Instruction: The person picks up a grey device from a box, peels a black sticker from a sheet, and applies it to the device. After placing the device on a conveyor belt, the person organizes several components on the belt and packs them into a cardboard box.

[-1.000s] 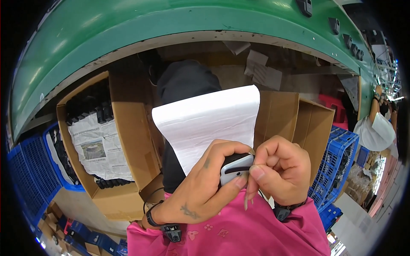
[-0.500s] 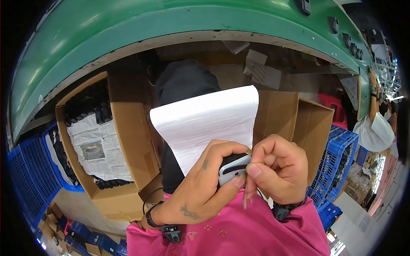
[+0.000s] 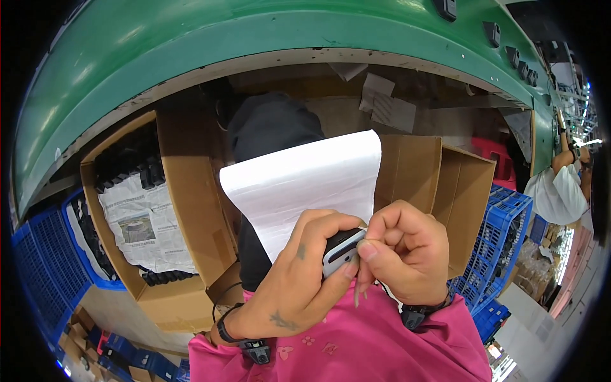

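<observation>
Your left hand (image 3: pixel 303 272) grips the device (image 3: pixel 342 252), slanting far-right; your right hand (image 3: pixel 407 258) pinches, on what unclear, at its right end.

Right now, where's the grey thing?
In the head view, the grey thing is below and right of centre, in the left hand, the right hand at its right end.

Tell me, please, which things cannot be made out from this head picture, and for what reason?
In the head view:
- Back of the grey-and-black part: hidden by the left hand.
- Whatever the right hand may pinch: covered by its own grip.
- Black parts in the cardboard box: partly hidden beneath newspaper.
- Far part of the green table: cut off by the top edge.
</observation>
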`<action>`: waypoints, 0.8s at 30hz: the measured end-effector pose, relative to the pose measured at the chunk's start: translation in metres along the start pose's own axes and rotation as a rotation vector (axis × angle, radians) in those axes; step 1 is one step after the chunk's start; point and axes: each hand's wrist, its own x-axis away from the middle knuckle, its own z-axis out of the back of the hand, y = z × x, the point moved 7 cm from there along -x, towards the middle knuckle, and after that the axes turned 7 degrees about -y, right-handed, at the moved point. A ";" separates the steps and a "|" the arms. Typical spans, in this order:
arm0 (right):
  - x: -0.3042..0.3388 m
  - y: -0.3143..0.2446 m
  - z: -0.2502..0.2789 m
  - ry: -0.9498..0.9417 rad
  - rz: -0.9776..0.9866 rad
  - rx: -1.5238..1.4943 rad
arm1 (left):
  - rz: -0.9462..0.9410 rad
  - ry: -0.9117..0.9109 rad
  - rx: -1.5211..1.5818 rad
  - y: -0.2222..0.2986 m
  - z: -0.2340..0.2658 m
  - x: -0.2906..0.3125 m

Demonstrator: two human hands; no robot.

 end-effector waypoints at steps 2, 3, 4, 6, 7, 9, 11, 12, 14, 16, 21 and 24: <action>-0.001 0.000 0.000 0.016 0.000 0.007 | -0.034 0.014 -0.061 0.002 0.001 0.000; -0.001 0.001 -0.001 0.015 -0.001 0.007 | -0.033 0.015 -0.061 0.002 0.002 0.000; -0.002 0.001 -0.001 0.025 -0.003 0.020 | -0.037 0.013 -0.082 0.002 0.002 0.000; -0.003 0.003 -0.002 0.036 -0.006 0.034 | -0.040 0.011 -0.102 0.002 0.003 -0.001; -0.004 0.003 -0.001 0.061 0.009 0.017 | -0.046 0.017 -0.123 0.002 0.003 -0.002; -0.007 0.004 0.003 0.089 0.024 0.000 | -0.053 0.021 -0.141 0.000 0.005 -0.003; -0.012 0.005 0.013 0.116 -0.063 0.228 | 0.083 -0.011 -0.012 -0.012 0.008 -0.004; -0.013 0.009 0.017 0.119 -0.059 0.229 | 0.079 -0.014 -0.013 -0.012 0.008 -0.004; -0.013 0.019 0.038 0.272 -0.048 0.219 | 0.286 0.023 0.470 -0.031 0.002 -0.002; -0.009 0.022 0.041 0.251 -0.077 0.216 | 0.199 0.010 0.529 -0.031 0.002 -0.005; -0.024 0.013 0.006 -0.131 0.007 0.422 | 0.013 0.107 0.514 -0.030 0.013 -0.007; -0.035 0.000 0.003 -0.184 0.036 0.490 | -0.072 0.116 0.675 -0.032 0.021 -0.003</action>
